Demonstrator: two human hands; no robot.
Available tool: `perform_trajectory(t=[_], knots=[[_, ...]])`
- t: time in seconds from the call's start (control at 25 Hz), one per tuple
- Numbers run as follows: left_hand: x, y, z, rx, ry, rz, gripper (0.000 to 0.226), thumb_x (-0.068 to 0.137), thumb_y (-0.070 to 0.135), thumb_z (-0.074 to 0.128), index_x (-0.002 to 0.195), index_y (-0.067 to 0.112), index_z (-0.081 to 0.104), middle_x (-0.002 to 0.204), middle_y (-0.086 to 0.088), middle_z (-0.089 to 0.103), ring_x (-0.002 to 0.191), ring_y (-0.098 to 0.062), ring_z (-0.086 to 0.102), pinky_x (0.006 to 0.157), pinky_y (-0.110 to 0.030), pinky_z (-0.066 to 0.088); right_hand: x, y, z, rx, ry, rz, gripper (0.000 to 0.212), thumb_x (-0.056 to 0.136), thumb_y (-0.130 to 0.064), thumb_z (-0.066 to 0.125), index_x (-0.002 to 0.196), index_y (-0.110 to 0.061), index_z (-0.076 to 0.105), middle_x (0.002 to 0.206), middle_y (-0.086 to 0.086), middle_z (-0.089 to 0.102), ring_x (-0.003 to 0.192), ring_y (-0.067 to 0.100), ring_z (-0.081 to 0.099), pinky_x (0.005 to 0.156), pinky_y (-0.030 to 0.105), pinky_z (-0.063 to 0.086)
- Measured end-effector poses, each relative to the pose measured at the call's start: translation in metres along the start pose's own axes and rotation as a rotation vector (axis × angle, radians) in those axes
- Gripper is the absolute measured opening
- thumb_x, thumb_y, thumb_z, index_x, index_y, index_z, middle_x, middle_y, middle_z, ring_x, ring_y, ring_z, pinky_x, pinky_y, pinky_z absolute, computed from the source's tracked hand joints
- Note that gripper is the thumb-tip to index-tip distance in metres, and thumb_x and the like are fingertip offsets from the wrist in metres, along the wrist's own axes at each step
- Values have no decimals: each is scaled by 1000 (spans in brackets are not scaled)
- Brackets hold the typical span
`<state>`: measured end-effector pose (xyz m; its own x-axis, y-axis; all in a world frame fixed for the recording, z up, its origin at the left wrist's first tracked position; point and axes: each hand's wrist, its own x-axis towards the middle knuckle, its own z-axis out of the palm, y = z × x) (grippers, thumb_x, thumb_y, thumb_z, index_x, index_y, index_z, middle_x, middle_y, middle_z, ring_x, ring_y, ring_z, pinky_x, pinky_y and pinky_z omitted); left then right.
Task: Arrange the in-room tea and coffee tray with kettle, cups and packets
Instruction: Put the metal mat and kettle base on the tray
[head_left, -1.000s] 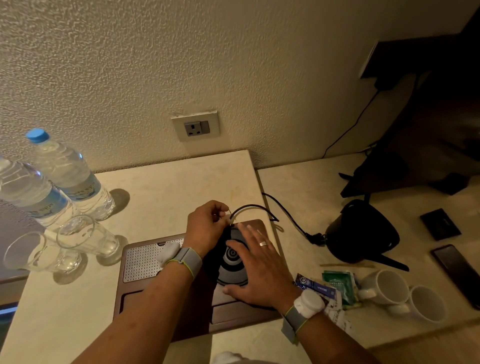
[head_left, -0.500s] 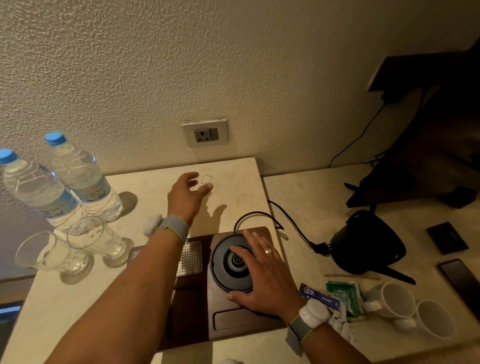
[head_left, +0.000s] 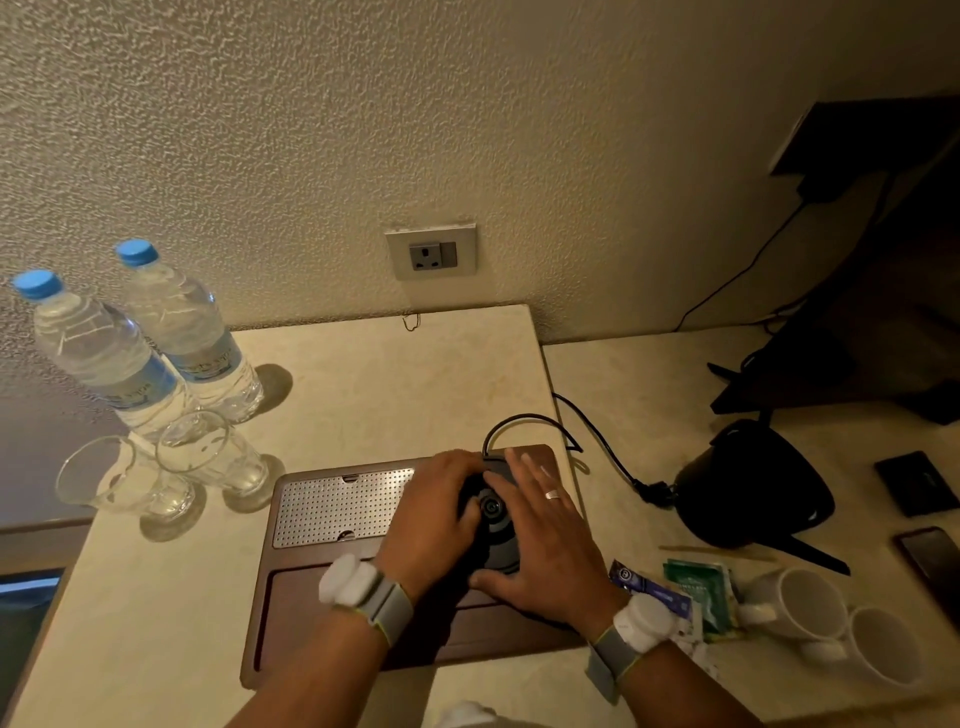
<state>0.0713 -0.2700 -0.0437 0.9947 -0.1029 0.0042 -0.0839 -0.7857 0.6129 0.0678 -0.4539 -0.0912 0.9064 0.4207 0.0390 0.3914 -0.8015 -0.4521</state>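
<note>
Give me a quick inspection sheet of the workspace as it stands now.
Surface: pale counter, seam beside the tray.
Job's things: wooden tray holds kettle base; kettle, two cups, packets lie off the tray to its right.
Clutter: two water bottles, two glasses, phone, dark card.
Grips: left hand and right hand both rest on the base.
Cables: base cord loops behind the tray, unplugged.
Surroundings: textured wall, socket empty.
</note>
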Motion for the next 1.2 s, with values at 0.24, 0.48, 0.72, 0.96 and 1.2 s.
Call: perform_trajectory(t=[0.24, 0.48, 0.72, 0.96, 1.2], knots=[[-25, -5, -3, 161, -267, -7, 107, 83, 47, 78, 166, 19, 16, 174, -2, 16, 158, -21, 20, 128, -45, 24, 2, 7, 1, -10, -67, -30, 119, 67, -82, 66, 164, -39, 12, 175, -11, -7, 160, 11, -14, 129, 44, 9], [-13, -2, -13, 368, -344, 33, 125, 76, 45, 86, 166, 12, 7, 174, -8, 16, 159, -24, 20, 129, -47, 21, 12, 11, -12, -100, -125, -9, 133, 50, -102, 56, 161, -37, 19, 173, -13, 9, 160, 14, 4, 128, 44, 5], [-4, 17, -13, 521, -336, -10, 113, 57, 38, 95, 151, 15, 37, 144, -13, 58, 128, -33, 58, 103, -46, 48, 13, 6, -20, -88, -226, 3, 130, 54, -95, 60, 162, -42, 10, 174, -13, -3, 161, 18, -9, 128, 49, 4], [14, 26, -23, 571, -338, -4, 98, 32, 33, 105, 117, 16, 60, 104, -7, 72, 91, -29, 70, 71, -33, 44, 9, 13, -29, 67, -341, -10, 118, 75, -73, 75, 165, -43, 4, 171, -19, -19, 157, 11, -24, 129, 52, 2], [7, 11, -23, 531, -275, 6, 123, 25, 43, 104, 136, 22, 53, 116, -5, 74, 104, -30, 71, 85, -36, 56, 10, 8, -36, 103, -333, 16, 114, 76, -50, 87, 165, -40, 16, 174, -15, -12, 160, 14, -13, 129, 45, 13]])
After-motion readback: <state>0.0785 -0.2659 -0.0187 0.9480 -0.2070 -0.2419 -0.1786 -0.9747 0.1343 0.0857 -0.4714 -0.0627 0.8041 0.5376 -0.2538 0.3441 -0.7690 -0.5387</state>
